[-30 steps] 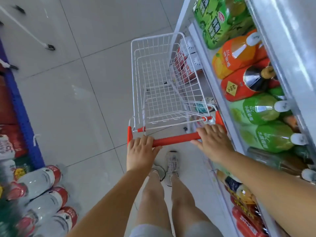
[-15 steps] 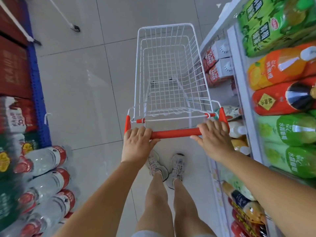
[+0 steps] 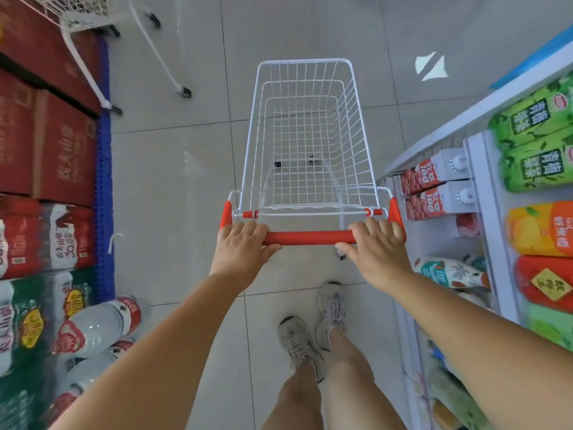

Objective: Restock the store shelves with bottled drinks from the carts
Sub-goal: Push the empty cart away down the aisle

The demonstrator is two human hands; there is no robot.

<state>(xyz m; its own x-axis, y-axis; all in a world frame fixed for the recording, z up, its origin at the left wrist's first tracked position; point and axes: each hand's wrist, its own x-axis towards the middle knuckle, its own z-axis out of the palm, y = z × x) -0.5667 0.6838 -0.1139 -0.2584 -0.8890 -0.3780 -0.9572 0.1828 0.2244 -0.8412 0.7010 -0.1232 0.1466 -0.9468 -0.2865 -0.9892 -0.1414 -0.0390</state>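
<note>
- We've got both hands on the red handle [image 3: 310, 237] of the white wire cart [image 3: 305, 135]: left hand [image 3: 243, 248] wrapped round its left end, right hand [image 3: 376, 247] round its right end, fingers curled over the bar and thumbs tucked under.
- The cart basket is empty, just the grid and pale floor tiles showing through.
- Right of the cart is the shelf [image 3: 483, 193], loaded with drinks lying on their sides: two green bottles [image 3: 533, 141] with Chinese writing we can't make out, an orange bottle [image 3: 541, 228], and a red bottle [image 3: 545, 285] with a yellow diamond label.
- Nearer the cart on that shelf, two red-and-white cartons [image 3: 434, 189] read "100".
- Left of the cart, dark red boxes [image 3: 46, 125] with blurry Chinese print sit on a blue pallet [image 3: 104, 193], with shrink-wrapped water bottles [image 3: 99, 324] below them.
- A second white cart [image 3: 90, 13] pokes in up past the boxes.
</note>
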